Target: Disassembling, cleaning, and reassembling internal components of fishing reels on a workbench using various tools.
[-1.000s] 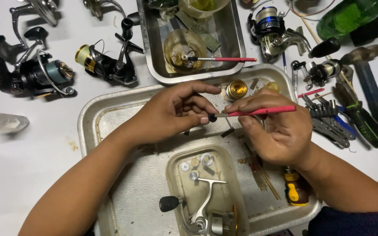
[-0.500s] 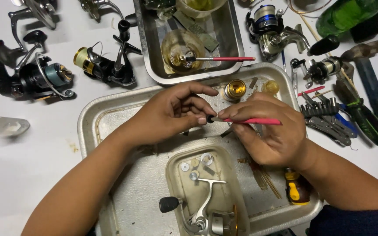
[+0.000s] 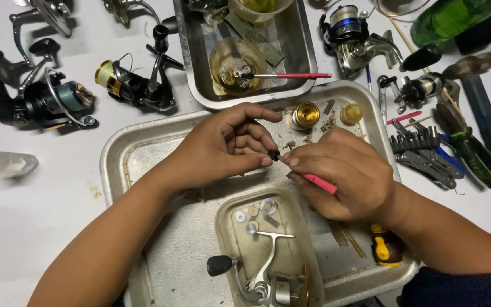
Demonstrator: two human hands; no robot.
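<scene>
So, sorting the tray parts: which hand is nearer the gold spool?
Left. The left hand reaches just beside the gold spool; the right hand sits below it.

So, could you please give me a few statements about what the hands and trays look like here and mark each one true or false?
1. The right hand holds a red-handled brush. True.
2. The left hand lies flat and empty on the table. False: its fingertips pinch a small dark part above the large metal tray.
3. A second red-handled brush rests in a round dish inside the upper tray. True.
4. The small tray near the person is empty. False: it holds a reel handle and several washers.
5. A brass-coloured spool sits on the large tray. True.
</scene>
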